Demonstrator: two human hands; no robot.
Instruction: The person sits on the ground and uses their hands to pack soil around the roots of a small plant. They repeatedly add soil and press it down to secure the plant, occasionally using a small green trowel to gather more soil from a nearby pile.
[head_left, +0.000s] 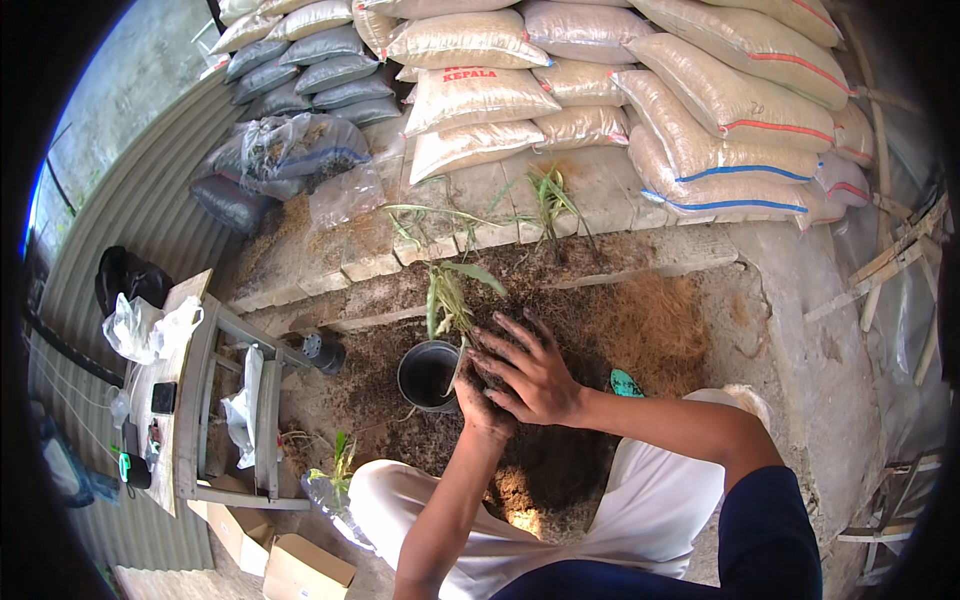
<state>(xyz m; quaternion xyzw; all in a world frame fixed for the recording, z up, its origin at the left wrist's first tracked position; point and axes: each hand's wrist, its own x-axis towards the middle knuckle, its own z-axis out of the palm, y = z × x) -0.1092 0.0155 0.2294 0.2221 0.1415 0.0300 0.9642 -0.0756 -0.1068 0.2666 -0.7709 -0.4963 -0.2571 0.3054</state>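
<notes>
My left hand (481, 401) and my right hand (531, 367), both smeared with dark soil, are pressed together around the base of a leafy plant (448, 296). Its long green and pale, partly withered leaves point away from me. My right fingers are spread over the left palm, and the clump between the palms is hidden. Just left of my hands, a black plastic pot (429, 375) stands upright on the ground, its inside dark. Loose dark soil (375, 427) lies around it. A teal tool (625, 384), partly hidden, lies right of my right wrist.
Brown coconut fibre (656, 330) is heaped at right. More uprooted plants (551, 199) lie beyond, before stacked sacks (480, 97). At left are another black pot (324, 352) and a wooden bench (199, 405) holding a phone (163, 397). Cardboard boxes (307, 568) sit below left.
</notes>
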